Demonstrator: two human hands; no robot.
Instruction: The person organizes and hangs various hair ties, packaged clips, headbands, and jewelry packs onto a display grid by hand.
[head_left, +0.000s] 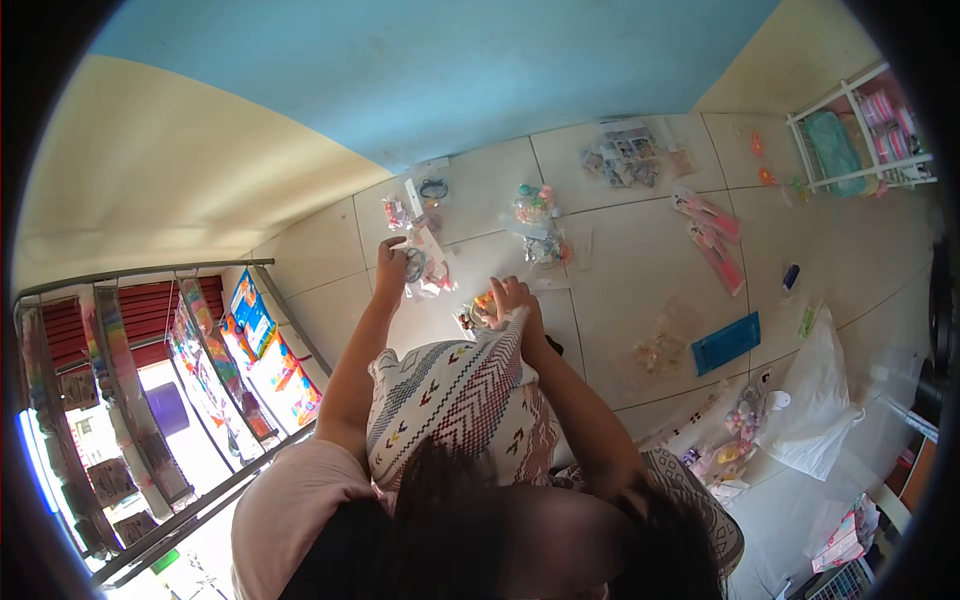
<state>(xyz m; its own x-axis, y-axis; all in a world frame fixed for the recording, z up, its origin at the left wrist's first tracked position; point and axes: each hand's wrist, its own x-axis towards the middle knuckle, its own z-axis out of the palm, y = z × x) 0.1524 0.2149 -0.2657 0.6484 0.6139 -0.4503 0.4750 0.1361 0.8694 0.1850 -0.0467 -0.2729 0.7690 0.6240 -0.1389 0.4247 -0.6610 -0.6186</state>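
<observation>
The left hand (393, 262) is on the left, its fingers close together at the edge of a clear packet (436, 274); I cannot tell if they pinch it; the right hand (513, 300) is nearer, its fingers bent over a colorful packet (481, 304); I cannot tell if they grip it; both packets are on the tile floor (630, 245); a blue pouch (727, 347) lies to the right, near a white plastic bag (815, 400); pink packets (714, 258) lie farther back.

The left arm (348, 372) stretches past the knee (450, 395), with the left hand (392, 260) bent. The right hand (514, 300) curls down just beyond the knee.
</observation>
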